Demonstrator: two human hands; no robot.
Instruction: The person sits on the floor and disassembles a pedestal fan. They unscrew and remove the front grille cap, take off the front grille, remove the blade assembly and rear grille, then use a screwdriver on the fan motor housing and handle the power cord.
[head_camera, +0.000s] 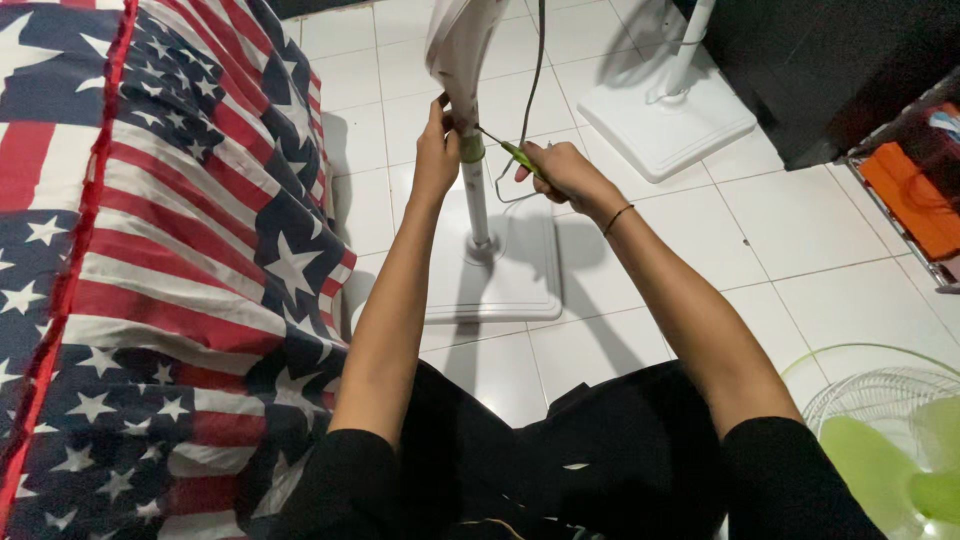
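A white standing fan without its head rises from a square white base (520, 285) on the tiled floor; its pole (477, 200) has a green collar under the white motor housing (458, 45). My left hand (437, 150) grips the housing's lower end, just above the collar. In my right hand (562, 172) is a green-handled screwdriver (512, 151), its tip pointing left at the housing's underside. A black cord (533, 85) hangs from the top past the screwdriver. A thin dark band circles my right wrist.
A bed with a stars-and-stripes cover (150, 270) fills the left. A second white fan base (668, 122) stands at the back. A green fan blade and wire grille (890, 440) lie at the lower right. Dark furniture and an orange thing (905, 195) are on the right.
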